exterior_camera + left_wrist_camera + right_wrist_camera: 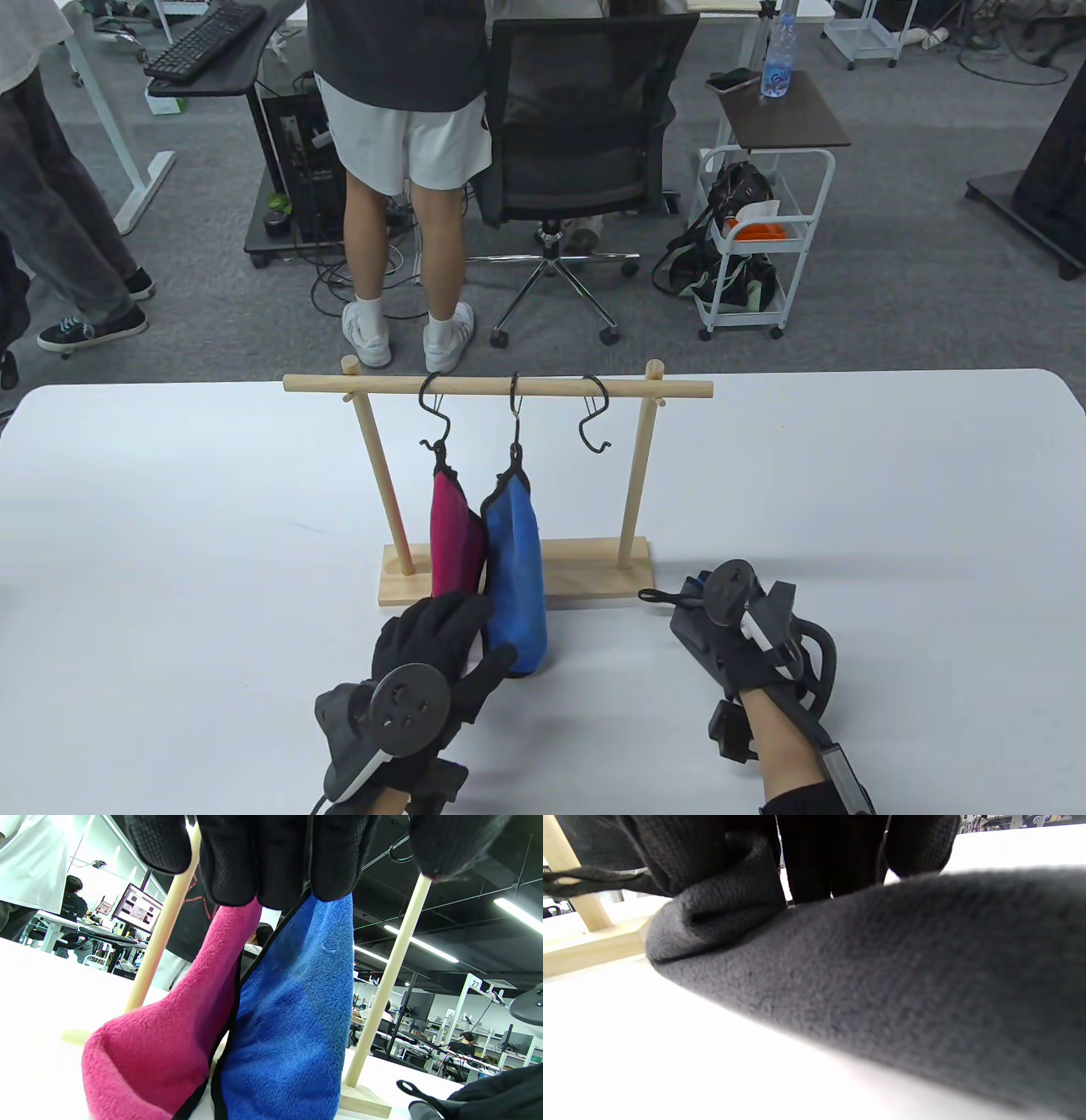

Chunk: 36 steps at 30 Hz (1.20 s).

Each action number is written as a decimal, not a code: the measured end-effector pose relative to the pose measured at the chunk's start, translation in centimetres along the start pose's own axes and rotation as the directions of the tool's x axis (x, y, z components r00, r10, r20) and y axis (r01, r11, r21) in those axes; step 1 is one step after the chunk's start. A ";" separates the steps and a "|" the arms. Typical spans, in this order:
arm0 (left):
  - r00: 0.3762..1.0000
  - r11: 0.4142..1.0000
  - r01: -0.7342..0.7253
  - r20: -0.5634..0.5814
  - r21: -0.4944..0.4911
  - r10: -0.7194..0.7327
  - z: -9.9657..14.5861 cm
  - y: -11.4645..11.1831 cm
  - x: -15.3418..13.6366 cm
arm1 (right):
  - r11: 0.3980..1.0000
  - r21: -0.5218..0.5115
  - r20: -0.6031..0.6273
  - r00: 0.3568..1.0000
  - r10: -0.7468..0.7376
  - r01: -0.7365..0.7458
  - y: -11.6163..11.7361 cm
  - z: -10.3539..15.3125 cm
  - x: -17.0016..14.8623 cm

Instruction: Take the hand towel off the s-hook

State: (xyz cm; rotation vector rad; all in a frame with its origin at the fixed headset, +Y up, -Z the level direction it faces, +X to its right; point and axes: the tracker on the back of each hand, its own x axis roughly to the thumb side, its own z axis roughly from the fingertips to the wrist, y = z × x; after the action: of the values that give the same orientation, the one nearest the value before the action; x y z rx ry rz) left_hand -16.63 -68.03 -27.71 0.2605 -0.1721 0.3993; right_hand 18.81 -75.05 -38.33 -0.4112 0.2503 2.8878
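Note:
A wooden rack carries three black S-hooks. A pink towel hangs from the left hook, and a blue towel from the middle hook. The right hook is bare. My left hand is open at the towels' lower ends, its fingers against the pink one and its thumb by the blue one. The left wrist view shows the pink towel and the blue towel under my fingers. My right hand holds a dark grey towel down on the table.
The rack's base stands mid-table between my hands. The grey towel's loop lies beside it. Beyond the white table's far edge are a standing person, an office chair and a white cart.

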 end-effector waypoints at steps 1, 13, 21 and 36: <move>1.000 1.000 -0.001 0.000 0.000 0.001 0.0 0.0 0.0 | 1.000 -0.002 0.003 1.000 -0.008 0.008 -0.2 0.1 0.0; 1.000 1.000 -0.004 -0.003 0.004 0.004 0.0 0.0 -0.1 | 0.990 -0.130 0.119 0.992 -0.032 0.048 -3.5 2.3 2.0; 1.000 1.000 -0.008 -0.010 0.007 0.008 0.0 0.1 -0.3 | 0.967 -0.208 0.225 0.970 -0.096 0.144 -6.5 4.5 4.3; 1.000 1.000 -0.014 -0.027 0.004 0.014 0.0 0.3 -0.5 | 0.927 -0.277 0.422 0.899 -0.119 0.252 -10.5 8.0 10.1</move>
State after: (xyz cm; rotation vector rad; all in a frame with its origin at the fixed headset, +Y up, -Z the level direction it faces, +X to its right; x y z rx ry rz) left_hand -17.15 -67.95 -27.79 0.2579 -0.1465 0.4169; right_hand 9.74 -61.45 -35.11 0.1099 -0.3225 2.7348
